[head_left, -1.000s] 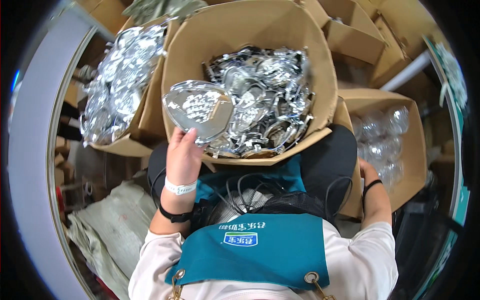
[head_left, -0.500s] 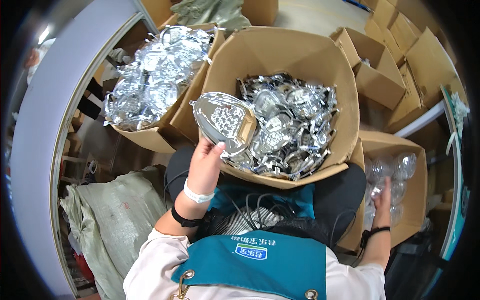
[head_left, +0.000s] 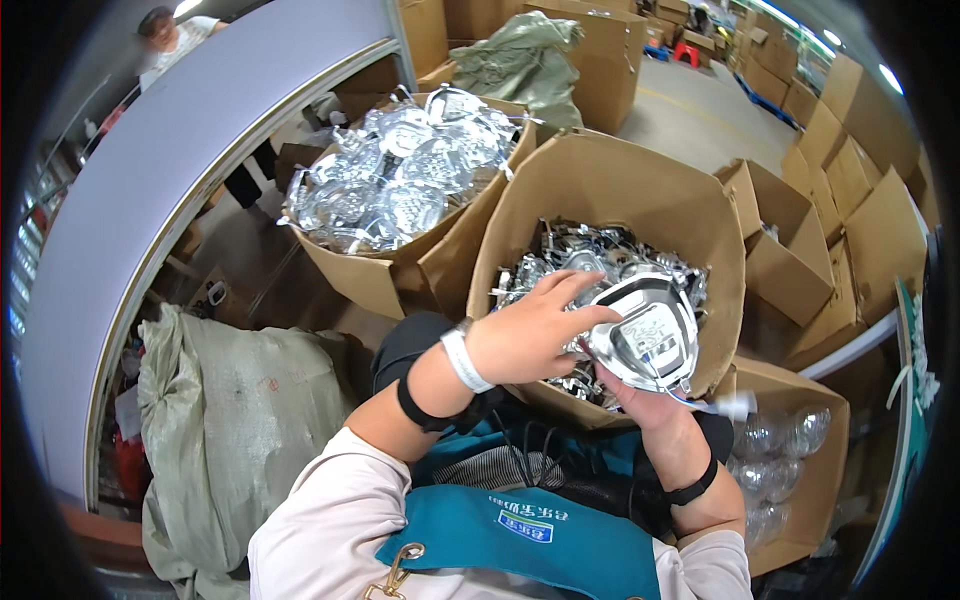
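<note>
The shiny lamp-like part (head_left: 650,335) now rests in the right grip (head_left: 645,405), which comes from below and clasps its near edge. Half a second ago the left grip (head_left: 525,335) held such a part with its glossy clear face showing, while the right was over the small box (head_left: 825,500) of clear plastic cups (head_left: 785,450). Whether it is the same piece I cannot be sure. What shows now is a different face: a silver rim around a recessed middle, with a thin wire (head_left: 690,399) trailing to a blurred white plug (head_left: 736,405).

The left grip is now loose, its fingers spread at the part's left edge; whether they touch it I cannot tell. The change seems to leave the right side bearing the piece and the left side free to handle it.

The part is above the near right side of the large cardboard box (head_left: 600,175), over the pile of similar parts (head_left: 530,265) inside. The right grip is now clear of the cups, which sit in their box just beside the forearm.
</note>
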